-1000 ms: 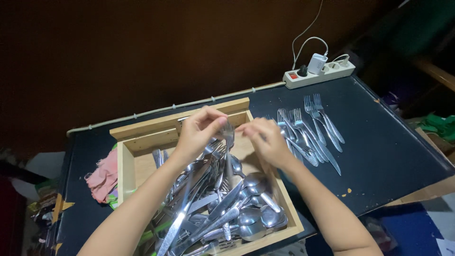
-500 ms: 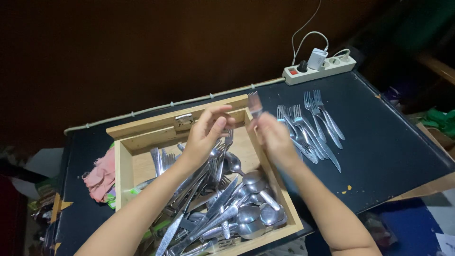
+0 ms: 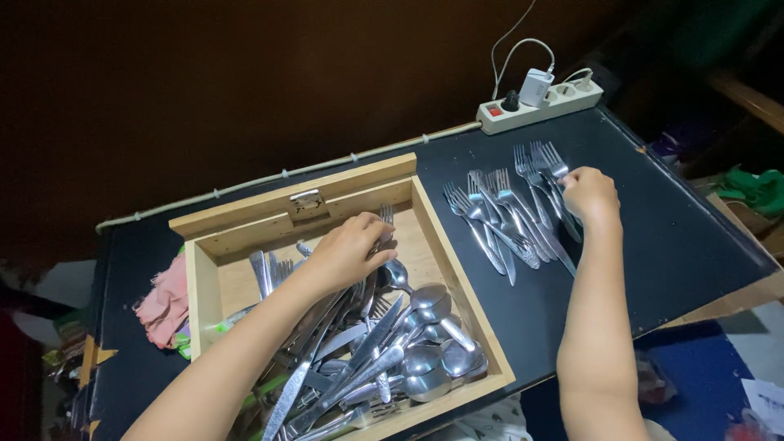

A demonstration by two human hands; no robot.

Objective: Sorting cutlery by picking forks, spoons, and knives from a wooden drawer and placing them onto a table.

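The left hand (image 3: 351, 249) reached into the one wooden box (image 3: 304, 196) at nine o'clock, fingers curled on a fork (image 3: 384, 219) among heaped cutlery. The right hand (image 3: 590, 193), at three o'clock, pinched a fork handle among roughly nine forks (image 3: 506, 214) laid on the dark table (image 3: 653, 237).

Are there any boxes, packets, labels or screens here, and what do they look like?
Wooden box: left on the dark table, rectangular, pale wood, metal latch, full of cutlery.
Green packet: left of the box by a pink cloth, mostly hidden.
Paper: bottom right on the floor, white.
No screens or signs.
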